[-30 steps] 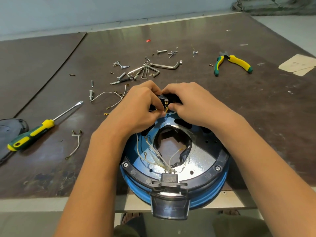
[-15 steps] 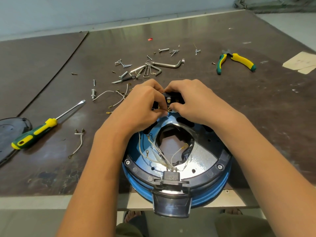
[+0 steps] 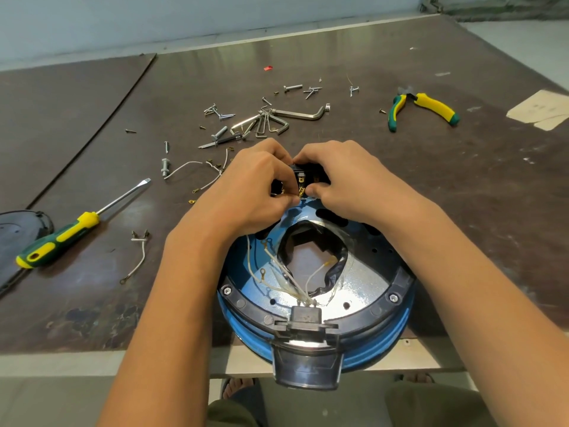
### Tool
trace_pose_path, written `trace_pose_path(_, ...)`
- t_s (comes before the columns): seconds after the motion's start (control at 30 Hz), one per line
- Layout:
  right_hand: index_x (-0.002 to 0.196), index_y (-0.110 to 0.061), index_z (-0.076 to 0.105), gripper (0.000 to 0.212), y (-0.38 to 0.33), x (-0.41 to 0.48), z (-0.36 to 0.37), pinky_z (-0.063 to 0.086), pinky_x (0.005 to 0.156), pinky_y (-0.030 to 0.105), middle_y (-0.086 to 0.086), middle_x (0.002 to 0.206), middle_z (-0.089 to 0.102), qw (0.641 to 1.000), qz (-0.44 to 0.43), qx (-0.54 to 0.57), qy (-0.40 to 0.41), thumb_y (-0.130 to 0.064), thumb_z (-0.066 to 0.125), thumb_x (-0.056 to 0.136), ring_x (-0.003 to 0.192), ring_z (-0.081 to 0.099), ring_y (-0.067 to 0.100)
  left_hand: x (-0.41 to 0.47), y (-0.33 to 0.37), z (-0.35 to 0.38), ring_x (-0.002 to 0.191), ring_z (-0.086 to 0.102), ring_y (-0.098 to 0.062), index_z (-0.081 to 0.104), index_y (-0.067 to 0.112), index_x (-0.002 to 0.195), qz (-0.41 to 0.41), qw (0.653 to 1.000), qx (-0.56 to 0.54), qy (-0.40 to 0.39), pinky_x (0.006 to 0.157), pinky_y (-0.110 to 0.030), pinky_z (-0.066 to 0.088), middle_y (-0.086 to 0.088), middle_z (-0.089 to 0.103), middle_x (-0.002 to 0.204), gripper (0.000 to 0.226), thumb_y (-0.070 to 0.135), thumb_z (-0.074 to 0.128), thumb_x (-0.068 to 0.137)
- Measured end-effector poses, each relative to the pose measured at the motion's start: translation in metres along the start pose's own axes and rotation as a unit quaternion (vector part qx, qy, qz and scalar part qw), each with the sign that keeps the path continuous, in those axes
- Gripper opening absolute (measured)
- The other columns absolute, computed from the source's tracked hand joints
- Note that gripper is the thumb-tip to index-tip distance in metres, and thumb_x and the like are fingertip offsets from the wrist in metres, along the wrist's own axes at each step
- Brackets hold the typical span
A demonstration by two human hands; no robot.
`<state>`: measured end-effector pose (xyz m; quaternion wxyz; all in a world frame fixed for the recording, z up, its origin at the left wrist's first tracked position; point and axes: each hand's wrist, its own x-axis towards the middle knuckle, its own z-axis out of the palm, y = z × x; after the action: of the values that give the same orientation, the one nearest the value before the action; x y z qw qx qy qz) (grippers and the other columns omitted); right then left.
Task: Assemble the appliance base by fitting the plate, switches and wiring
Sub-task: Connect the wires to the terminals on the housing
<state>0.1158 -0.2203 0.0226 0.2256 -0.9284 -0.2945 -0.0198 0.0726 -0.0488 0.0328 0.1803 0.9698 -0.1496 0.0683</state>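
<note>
Far left on the table [image 3: 92, 303]: a screwdriver [image 3: 58, 238], then a loose wire [image 3: 138, 260]. Farther back: screws [image 3: 221, 115] and hex keys [image 3: 277, 121]. Centre: left hand [image 3: 258, 186], fingers curled, pinching a brass terminal [image 3: 300, 192] against the black switch [image 3: 304, 177] at the far rim of the base [image 3: 385, 334]. Right hand [image 3: 351, 180] curled round the switch's other side. Base at the table's near edge, overhanging slightly; probably rigid and steady. Switch likely stiff with bendable tabs; best held by its body. Inside the open base: limp white wires [image 3: 277, 272] with ring ends. Far right: pliers [image 3: 421, 107].
</note>
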Motion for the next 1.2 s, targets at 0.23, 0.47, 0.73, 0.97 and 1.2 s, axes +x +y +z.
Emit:
trace_pose_path(0.23, 0.131, -0.027, 0.061, 0.046, -0.0004, 0.0011, -0.0021, 0.05, 0.093, 0.044, 0.0, 0.126, 0.065, 1.0, -0.004, 0.008, 0.002, -0.024, 0.075, 0.087, 0.119, 0.056, 0.024, 0.0012, 0.001, -0.0004, 0.102, 0.052, -0.019, 0.075, 0.022, 0.082, 0.001, 1.0, 0.004, -0.028, 0.086, -0.034, 0.045, 0.001, 0.046, 0.114, 0.005, 0.026, 0.076, 0.084)
trace_pose_path(0.47, 0.128, -0.025, 0.063, 0.043, 0.0003, 0.0029, -0.0016, 0.051, 0.091, 0.043, 0.002, 0.125, 0.064, 1.0, -0.003, 0.014, 0.007, -0.021, 0.075, 0.086, 0.119, 0.055, 0.025, 0.0022, 0.0031, 0.0003, 0.098, 0.048, -0.018, 0.07, 0.025, 0.076, -0.012, 0.999, 0.013, -0.034, 0.083, -0.029, 0.041, 0.003, 0.039, 0.11, 0.009, 0.026, 0.075, 0.084)
trace_pose_path(0.73, 0.128, -0.027, 0.061, 0.039, 0.0001, 0.0028, -0.0004, 0.044, 0.081, 0.036, 0.001, 0.126, 0.062, 1.0, -0.004, 0.001, 0.011, -0.022, 0.07, 0.091, 0.119, 0.054, 0.025, 0.003, 0.0047, 0.0001, 0.096, 0.046, -0.015, 0.067, 0.026, 0.074, -0.019, 0.999, 0.016, -0.038, 0.079, -0.025, 0.035, 0.001, 0.039, 0.11, 0.013, 0.027, 0.074, 0.085)
trace_pose_path(0.97, 0.127, -0.024, 0.061, 0.035, -0.0028, 0.0009, -0.0011, 0.049, 0.084, 0.039, 0.004, 0.122, 0.064, 1.0, -0.019, -0.018, 0.008, -0.021, 0.066, 0.092, 0.117, 0.056, 0.028, 0.0038, 0.0047, 0.0037, 0.095, 0.05, -0.018, 0.069, 0.019, 0.076, -0.015, 1.0, 0.009, -0.006, 0.083, -0.035, 0.044, 0.005, 0.043, 0.108, 0.012, 0.024, 0.076, 0.084)
trace_pose_path(1.2, 0.118, -0.022, 0.067, 0.029, -0.0022, -0.0013, -0.0018, 0.051, 0.08, 0.039, 0.006, 0.11, 0.066, 0.998, -0.053, -0.002, 0.018, -0.024, 0.065, 0.089, 0.106, 0.057, 0.027, 0.0037, 0.004, 0.0029, 0.098, 0.053, -0.017, 0.067, 0.016, 0.081, -0.014, 1.0, -0.007, 0.013, 0.086, -0.032, 0.045, 0.0, 0.052, 0.111, 0.017, 0.027, 0.079, 0.082)
